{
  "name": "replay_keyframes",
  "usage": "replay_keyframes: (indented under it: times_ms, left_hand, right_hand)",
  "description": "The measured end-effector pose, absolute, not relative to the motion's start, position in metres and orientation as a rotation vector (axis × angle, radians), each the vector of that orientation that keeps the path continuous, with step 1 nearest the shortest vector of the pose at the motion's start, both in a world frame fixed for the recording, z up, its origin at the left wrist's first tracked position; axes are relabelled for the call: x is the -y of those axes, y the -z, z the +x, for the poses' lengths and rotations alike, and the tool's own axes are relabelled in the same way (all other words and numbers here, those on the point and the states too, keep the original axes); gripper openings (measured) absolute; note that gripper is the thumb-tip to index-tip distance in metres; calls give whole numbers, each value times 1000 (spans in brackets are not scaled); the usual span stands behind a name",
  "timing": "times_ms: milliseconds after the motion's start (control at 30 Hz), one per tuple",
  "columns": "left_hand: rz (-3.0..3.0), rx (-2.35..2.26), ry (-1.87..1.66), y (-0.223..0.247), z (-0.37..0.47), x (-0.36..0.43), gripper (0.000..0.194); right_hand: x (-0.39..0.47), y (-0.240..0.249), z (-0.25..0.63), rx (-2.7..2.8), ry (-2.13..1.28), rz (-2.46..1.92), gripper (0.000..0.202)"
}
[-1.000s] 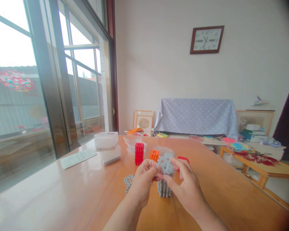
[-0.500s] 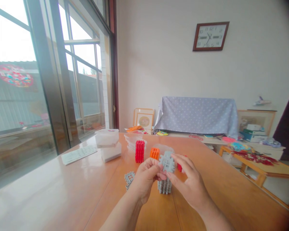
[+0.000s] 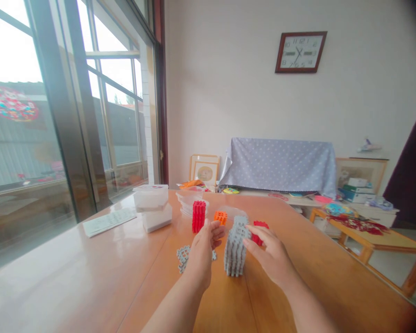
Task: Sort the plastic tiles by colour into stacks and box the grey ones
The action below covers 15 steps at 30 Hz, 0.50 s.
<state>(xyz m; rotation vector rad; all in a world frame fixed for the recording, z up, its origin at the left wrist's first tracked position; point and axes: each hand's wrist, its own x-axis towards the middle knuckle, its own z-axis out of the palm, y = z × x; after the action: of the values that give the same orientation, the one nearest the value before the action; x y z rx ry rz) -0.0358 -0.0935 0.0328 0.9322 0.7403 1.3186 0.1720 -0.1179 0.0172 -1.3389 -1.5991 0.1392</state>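
1. In the head view, our only one, we see the gray stack (image 3: pixel 234 256) of notched plates standing on the wooden table (image 3: pixel 152 296), between our two hands and close in front of us.

2. Our right hand (image 3: pixel 268 252) is at the top right of that stack, thumb and forefinger at its upper edge. We cannot tell whether they pinch the top plate or merely rest against it. If those fingertips pushed sideways, the tall, narrow column could, we judge, slide apart or topple.

3. Our left hand (image 3: pixel 201 252) holds nothing that we can see: its fingers are loosely curled, apart from the stack on its left side. With no support there, a nudge from the right would meet no resistance (friction between plates aside).

4. Loose gray plates (image 3: pixel 183 259) lie beside the left wrist, and another gray piece (image 3: pixel 214 255) peeks out past that hand. A forearm lowered carelessly might sweep them away.

5. Beyond our hands stand a red stack (image 3: pixel 198 217) and an orange stack (image 3: pixel 221 217); a second red stack (image 3: pixel 260 225) is partly hidden behind the right fingers. A quick reach could clip that last one, because our own hand blocks the sight of it.
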Motion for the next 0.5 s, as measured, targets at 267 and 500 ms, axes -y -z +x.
replay_keyframes:
  times_ms: [267,500]
  left_hand:
    - [995,-685,-1184,-27,-29,100,81]
    - [1042,-684,-1064,-29,-24,114,83]
  right_hand:
    - [115,-11,171,1455,-513,-1285,61]
    - [120,-6,143,1020,-901,-1103,60]
